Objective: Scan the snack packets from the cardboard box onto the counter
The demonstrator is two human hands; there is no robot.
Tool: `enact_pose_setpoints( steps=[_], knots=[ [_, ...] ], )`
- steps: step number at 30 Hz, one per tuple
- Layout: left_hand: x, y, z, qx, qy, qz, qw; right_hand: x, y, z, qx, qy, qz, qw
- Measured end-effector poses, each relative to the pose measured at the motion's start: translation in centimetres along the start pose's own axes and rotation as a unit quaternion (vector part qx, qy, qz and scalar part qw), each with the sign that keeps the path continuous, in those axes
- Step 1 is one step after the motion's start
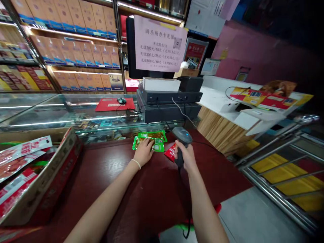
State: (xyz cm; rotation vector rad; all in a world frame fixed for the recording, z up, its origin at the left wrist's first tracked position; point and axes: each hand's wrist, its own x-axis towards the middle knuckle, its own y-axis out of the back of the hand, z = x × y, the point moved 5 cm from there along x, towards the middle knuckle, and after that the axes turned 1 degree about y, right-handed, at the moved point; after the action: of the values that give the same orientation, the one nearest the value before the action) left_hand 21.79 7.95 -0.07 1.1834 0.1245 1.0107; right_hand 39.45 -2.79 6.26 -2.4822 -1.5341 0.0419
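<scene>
At the right side of the dark red table (106, 168), the right hand (186, 155) is clamped on a scanner (182, 135), its fingers wrapped round the handle just below the head. The handle's long axis stands close to upright, its lower end toward the person; the head slants from upper left to lower right, its nose pointing away and a little left, and a blue light shows on its back. A cable (187, 229) hangs from the handle and drops past the table's near edge. Just left of the handle, a red packet (170, 153) lies on the table, partly hidden by the hand, its long axis slanting. Further left, the left hand (144, 151) rests palm down on the nearer green packet (159, 146), fingers slightly bent and a little apart; whether they pinch it I cannot tell. That packet's long axis runs left to right, and a farther green packet (162, 135) lies behind it, roughly parallel, partly overlapped. Beyond, on the glass counter (87, 118), sit a red mat (103, 105) with a mouse (122, 101) and, to its right, a dark till (169, 113). An open carton (72, 141) of packets stands at the table's left end.
</scene>
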Motion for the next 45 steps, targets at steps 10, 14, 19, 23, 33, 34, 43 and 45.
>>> enact_pose_setpoints(
  steps=[10,14,19,23,33,34,43,45],
  knots=[
    [-0.1,0.7,0.0,0.124,0.055,-0.009,0.991,-0.3,-0.4,-0.3,0.030,0.003,0.005,1.000],
    [-0.8,1.2,0.9,0.109,0.014,-0.020,0.994,-0.3,-0.6,0.0,0.030,0.001,0.002,1.000],
    [-2.4,5.0,-0.3,-0.148,0.066,0.114,0.980,-0.4,-1.0,0.1,0.015,0.011,-0.007,1.000],
    [-4.8,8.3,-4.7,-0.522,0.251,0.305,0.756,-0.6,-1.7,0.4,-0.001,0.014,-0.022,1.000],
    [-8.3,6.6,-7.7,-0.815,0.317,0.165,0.456,-1.9,-5.0,2.5,-0.054,-0.034,-0.087,0.994],
    [-8.5,6.5,-8.0,-0.807,0.318,0.178,0.464,-2.0,-5.1,2.7,-0.063,-0.036,-0.093,0.993],
    [-8.9,6.2,-9.3,-0.769,0.291,0.292,0.488,-3.3,-6.7,3.1,-0.164,-0.021,-0.197,0.966],
    [-8.9,6.3,-9.3,-0.762,0.286,0.305,0.495,-3.9,-7.4,3.0,-0.183,-0.013,-0.222,0.958]
  ],
)
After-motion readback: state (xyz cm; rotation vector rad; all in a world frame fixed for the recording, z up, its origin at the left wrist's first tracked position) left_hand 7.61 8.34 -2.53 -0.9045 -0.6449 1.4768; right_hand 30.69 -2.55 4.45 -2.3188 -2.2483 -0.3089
